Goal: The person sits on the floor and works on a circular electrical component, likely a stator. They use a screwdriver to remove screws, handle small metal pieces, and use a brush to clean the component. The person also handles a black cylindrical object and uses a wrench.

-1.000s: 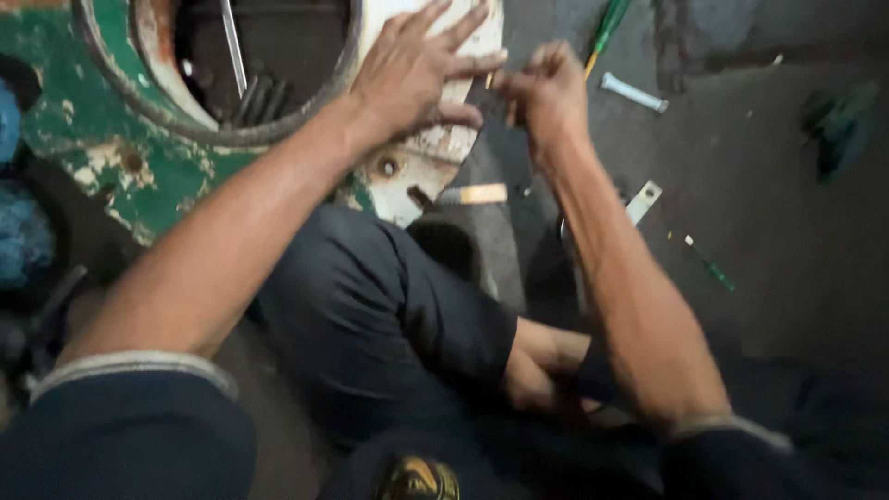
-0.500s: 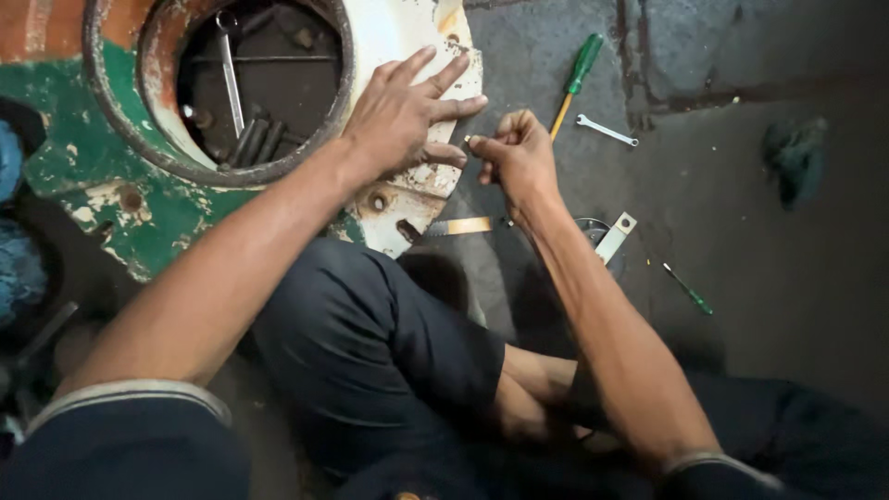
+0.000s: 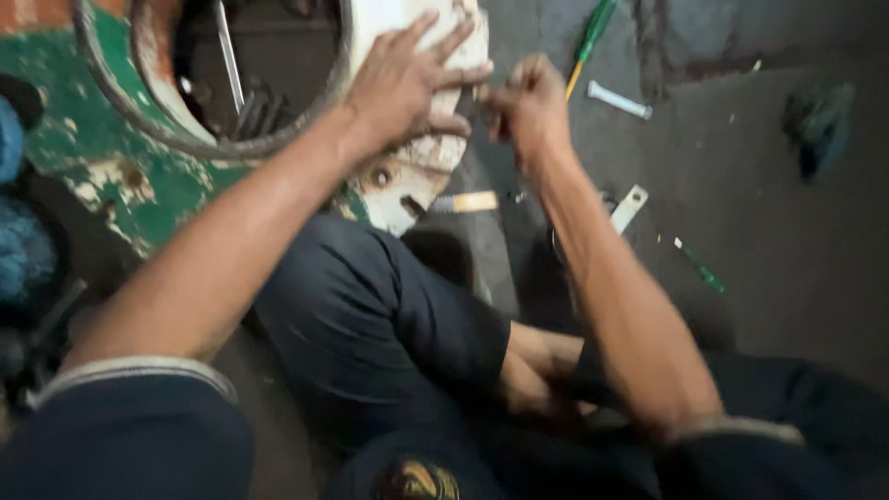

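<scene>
One worn white casing [image 3: 421, 176] with a round opening lies at the floor's far edge, against a green panel [image 3: 83, 148]. The left hand [image 3: 407, 83] lies flat on it, fingers spread wide. The right hand [image 3: 528, 106] is curled tight just beside the casing's right edge; what it pinches is too blurred to tell. On the floor [image 3: 787, 259] nearby lie one green-handled screwdriver [image 3: 593, 32] and one small wrench [image 3: 619, 100].

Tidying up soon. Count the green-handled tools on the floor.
2. A green screwdriver lies at the top, just right of the right hand. A smaller one lies right of the forearm. Others may hide under the arms or legs.
</scene>
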